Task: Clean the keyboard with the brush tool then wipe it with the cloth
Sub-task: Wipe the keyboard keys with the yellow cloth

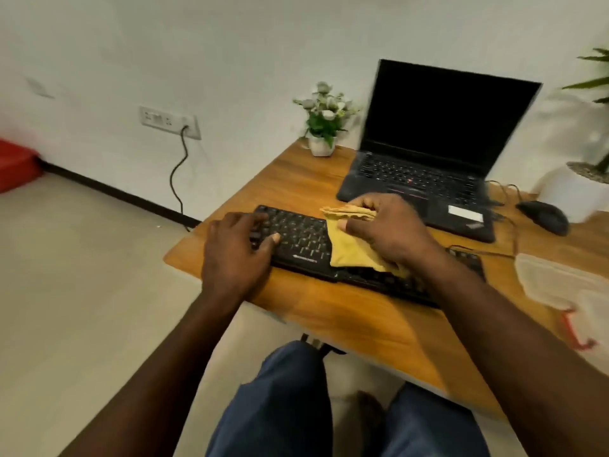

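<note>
Keyboard (296,239) flat on the desk (362,318), at the wiping step with the cloth (346,252).
The laptop (428,179) stands just behind the keyboard. Stiff, light and likely to slide, the keyboard wants pinning at one end: the left hand (237,252) grips its left end, fingers curled, thumb on the keys. Over its middle the right hand (385,229) pinches the bunched cloth between thumb and fingers; soft and limp, it probably handles best gathered and pressed lightly.
</note>
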Action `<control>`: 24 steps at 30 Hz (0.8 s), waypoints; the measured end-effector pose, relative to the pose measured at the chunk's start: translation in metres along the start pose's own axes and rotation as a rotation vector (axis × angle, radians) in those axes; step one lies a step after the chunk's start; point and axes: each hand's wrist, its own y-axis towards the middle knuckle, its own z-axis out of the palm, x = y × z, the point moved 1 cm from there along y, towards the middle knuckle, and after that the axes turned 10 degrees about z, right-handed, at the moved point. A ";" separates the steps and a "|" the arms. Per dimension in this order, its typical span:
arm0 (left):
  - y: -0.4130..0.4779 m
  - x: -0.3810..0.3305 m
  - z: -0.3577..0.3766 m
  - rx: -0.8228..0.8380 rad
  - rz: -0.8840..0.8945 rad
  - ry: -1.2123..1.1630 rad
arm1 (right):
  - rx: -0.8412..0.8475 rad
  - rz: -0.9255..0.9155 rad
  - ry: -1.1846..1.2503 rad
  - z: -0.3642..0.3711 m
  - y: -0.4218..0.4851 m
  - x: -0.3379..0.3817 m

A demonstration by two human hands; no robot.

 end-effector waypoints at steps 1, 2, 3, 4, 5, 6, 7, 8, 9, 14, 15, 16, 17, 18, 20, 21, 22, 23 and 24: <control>-0.001 0.017 -0.005 0.006 -0.061 0.024 | -0.023 -0.074 -0.079 0.016 0.011 0.013; -0.003 0.030 -0.007 0.026 -0.101 0.027 | -0.051 -0.146 -0.151 0.029 0.023 0.023; -0.003 0.041 -0.010 0.053 -0.126 0.020 | -0.076 -0.217 -0.217 0.044 0.035 0.034; -0.003 0.049 -0.013 0.086 -0.123 0.015 | -0.101 -0.287 -0.275 0.056 0.046 0.045; -0.003 0.056 -0.015 0.117 -0.106 0.019 | -0.121 -0.351 -0.337 0.069 0.058 0.056; -0.003 0.061 -0.017 0.141 -0.086 0.024 | -0.138 -0.396 -0.408 0.078 0.069 0.066; -0.001 0.062 -0.018 0.155 -0.069 0.031 | -0.143 -0.417 -0.482 0.087 0.080 0.074; 0.000 0.065 -0.019 0.163 -0.064 0.039 | -0.125 -0.427 -0.548 0.096 0.091 0.082; 0.002 0.065 -0.020 0.172 -0.058 0.053 | -0.082 -0.435 -0.599 0.104 0.100 0.088; 0.006 0.071 -0.018 0.187 -0.030 0.125 | 0.149 -0.580 -0.743 0.125 0.124 0.098; 0.006 0.073 -0.017 0.182 -0.034 0.128 | 0.173 -0.619 -0.750 0.125 0.125 0.099; 0.006 0.074 -0.017 0.175 -0.035 0.131 | 0.198 -0.660 -0.764 0.125 0.124 0.100; 0.005 0.074 -0.016 0.166 -0.031 0.135 | 0.221 -0.706 -0.778 0.126 0.120 0.101; 0.005 0.076 -0.015 0.158 -0.033 0.130 | 0.244 -0.752 -0.786 0.128 0.117 0.101; 0.004 0.076 -0.014 0.132 -0.060 0.092 | 0.280 -0.827 -0.764 0.131 0.107 0.101; 0.004 0.076 -0.013 0.104 -0.087 0.060 | 0.296 -0.860 -0.746 0.132 0.101 0.101; 0.005 0.076 -0.014 0.074 -0.115 0.026 | 0.319 -0.889 -0.725 0.134 0.094 0.101; 0.005 0.076 -0.014 0.054 -0.139 -0.005 | 0.353 -0.913 -0.695 0.136 0.087 0.101; 0.005 0.076 -0.014 0.040 -0.145 -0.021 | 0.394 -0.933 -0.659 0.139 0.080 0.102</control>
